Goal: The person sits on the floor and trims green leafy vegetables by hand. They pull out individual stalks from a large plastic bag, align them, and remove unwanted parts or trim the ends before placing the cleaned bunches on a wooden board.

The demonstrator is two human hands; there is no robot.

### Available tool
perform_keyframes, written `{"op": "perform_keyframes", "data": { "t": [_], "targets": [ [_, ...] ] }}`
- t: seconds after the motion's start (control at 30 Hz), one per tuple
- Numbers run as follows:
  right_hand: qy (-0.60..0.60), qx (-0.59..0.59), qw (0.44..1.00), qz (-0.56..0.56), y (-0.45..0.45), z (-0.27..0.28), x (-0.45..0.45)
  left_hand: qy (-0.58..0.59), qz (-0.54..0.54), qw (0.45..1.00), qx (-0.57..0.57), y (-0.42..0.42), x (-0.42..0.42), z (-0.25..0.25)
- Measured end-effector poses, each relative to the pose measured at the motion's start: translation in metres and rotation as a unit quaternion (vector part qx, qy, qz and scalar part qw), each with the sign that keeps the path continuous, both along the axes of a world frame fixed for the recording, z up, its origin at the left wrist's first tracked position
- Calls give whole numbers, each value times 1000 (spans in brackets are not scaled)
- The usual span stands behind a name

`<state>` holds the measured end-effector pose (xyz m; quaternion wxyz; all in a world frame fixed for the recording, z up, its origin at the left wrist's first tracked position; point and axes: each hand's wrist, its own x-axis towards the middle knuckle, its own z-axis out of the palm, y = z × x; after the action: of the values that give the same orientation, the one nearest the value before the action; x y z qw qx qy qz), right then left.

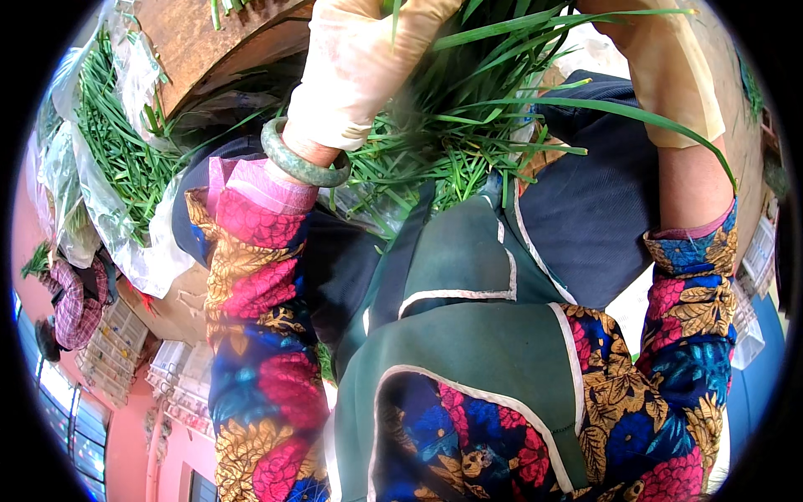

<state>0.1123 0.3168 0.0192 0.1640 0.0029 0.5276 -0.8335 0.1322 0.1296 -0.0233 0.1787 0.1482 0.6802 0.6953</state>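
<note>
My left hand (361, 66), in a pale rubber glove with a green stone bangle (301, 160) at the wrist, grips a bunch of long green leaves (502, 44) that look like garlic chives. Its fingertips run past the top edge. My right hand (665, 75), gloved too, is at the upper right beside the leaf tips. The top edge cuts off its fingers, so its hold is hidden. Below the bunch, loose cut leaves (452, 166) lie in my lap on clear plastic, by my green apron (464, 251).
A wooden board or table edge (213, 47) curves at the upper left. Beside it stands a clear plastic bag (100, 182) full of green leaves (125, 138). Farther left, a person in a checked shirt (78, 301) sits near stacked plastic crates (116, 345).
</note>
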Motion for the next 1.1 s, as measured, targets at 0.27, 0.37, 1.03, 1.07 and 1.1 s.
{"op": "perform_keyframes", "data": {
  "t": [0.27, 0.37, 1.03, 1.07, 1.1],
  "targets": [
    [1, -14, 999, 28, 1, -4, -4, -16, 6, 1000, -14, 0, -1, -2],
    [17, 3, 1000, 3, 3, -1, 1, -37, -7, 999, -3, 4, -2, 1],
    [-36, 83, 990, -109, -14, 5, 0, -91, 13, 994, 63, 7, 0, 3],
    [-61, 105, 983, -137, -21, 9, -1, -87, -11, 995, 44, 8, -1, 9],
    [-116, 120, 974, -156, -29, 23, -3, -81, -35, 996, 25, 9, -2, 14]
  ]
}}
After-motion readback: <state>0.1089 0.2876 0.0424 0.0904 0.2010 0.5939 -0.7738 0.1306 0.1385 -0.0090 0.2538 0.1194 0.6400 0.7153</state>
